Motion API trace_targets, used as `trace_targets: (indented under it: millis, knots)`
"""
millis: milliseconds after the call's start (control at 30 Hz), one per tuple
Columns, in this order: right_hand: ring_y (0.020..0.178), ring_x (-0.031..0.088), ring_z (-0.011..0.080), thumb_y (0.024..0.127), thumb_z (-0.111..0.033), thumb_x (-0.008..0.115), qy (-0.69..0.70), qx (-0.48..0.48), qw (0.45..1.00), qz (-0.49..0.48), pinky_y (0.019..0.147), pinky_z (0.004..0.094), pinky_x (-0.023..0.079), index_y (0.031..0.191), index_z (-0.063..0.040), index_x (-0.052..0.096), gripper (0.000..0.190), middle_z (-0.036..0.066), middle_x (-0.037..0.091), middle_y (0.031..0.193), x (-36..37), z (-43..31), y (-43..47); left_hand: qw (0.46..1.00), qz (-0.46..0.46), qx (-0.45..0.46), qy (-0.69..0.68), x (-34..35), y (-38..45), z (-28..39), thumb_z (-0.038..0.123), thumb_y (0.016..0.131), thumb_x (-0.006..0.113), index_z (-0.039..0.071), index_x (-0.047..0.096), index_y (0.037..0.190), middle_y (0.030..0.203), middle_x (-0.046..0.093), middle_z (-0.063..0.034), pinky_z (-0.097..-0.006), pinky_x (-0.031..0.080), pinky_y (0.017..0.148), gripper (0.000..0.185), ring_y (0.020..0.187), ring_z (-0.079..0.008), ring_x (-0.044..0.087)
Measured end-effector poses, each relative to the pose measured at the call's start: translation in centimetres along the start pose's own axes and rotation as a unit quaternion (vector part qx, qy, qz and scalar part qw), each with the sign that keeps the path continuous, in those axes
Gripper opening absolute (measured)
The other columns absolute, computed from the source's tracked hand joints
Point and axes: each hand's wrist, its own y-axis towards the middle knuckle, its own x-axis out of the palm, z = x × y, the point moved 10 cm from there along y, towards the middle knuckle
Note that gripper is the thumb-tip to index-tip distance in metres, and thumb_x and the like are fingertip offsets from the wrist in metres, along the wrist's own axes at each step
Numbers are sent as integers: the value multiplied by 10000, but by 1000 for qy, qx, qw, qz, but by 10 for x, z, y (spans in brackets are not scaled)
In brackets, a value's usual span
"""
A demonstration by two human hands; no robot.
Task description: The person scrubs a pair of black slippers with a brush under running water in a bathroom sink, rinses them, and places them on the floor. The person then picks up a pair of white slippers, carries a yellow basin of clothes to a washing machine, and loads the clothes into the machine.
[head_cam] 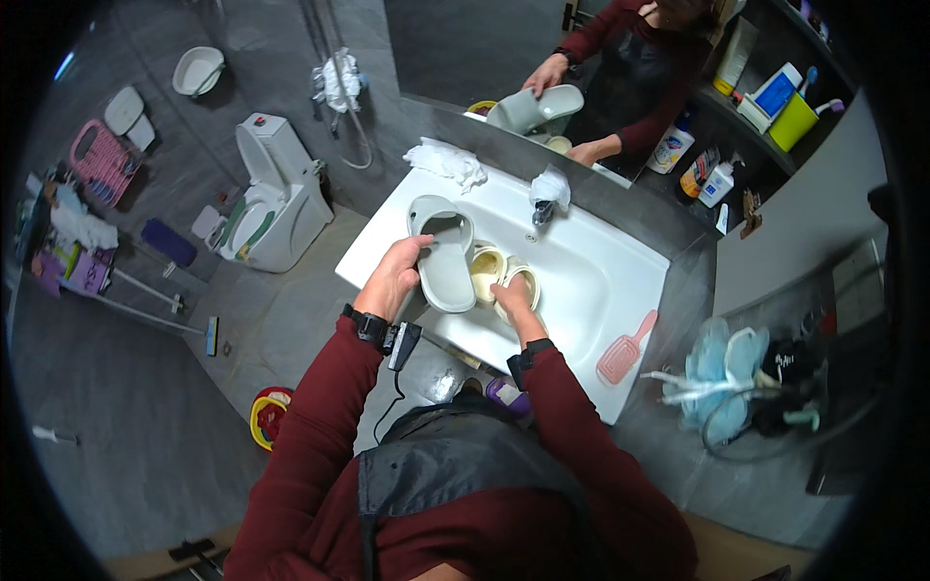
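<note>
In my left hand (394, 274) is a pale grey slide sandal (446, 279), gripped along its left side above the near left part of the sink. Its open toe points away from me. My right hand (514, 299) grips a cream clog (535, 282), with the fingers partly hidden inside the opening. A second cream clog (487, 270) sits close beside it, between that clog and the grey slide. Both clogs are over the left part of the white washbasin (639, 272). The slide hides some of the basin's rim.
A pink hairbrush (621, 357) lies on the basin's right rim. White cloth (447, 165) rests at the back left corner. Behind the basin stands a tap (542, 212) wrapped in white material, below a mirror (494, 65). A toilet (272, 196) is to the left.
</note>
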Motion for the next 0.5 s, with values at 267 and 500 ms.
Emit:
trace_targets:
  millis: [267, 500]
  knots:
    - [676, 592, 227, 832, -123, 522, 4, 30, 996, 83, 600, 347, 479, 1020, -38, 576, 213, 122, 627, 816, -50, -26, 88, 988, -34, -124, 86, 34, 194, -10, 105, 889, 534, -64, 479, 1183, 1069, 579, -197, -428, 578, 757, 344, 909, -308, 636]
    - [511, 438, 61, 857, -22, 427, 304, 183, 935, 9, 385, 203, 328, 1078, -12, 516, 239, 28, 574, 740, -81, -101, 142, 930, 2, -64, 363, 64, 194, 33, 133, 731, 720, -30, 483, 1239, 1189, 521, -229, -389, 504, 835, 584, 1066, -311, 568]
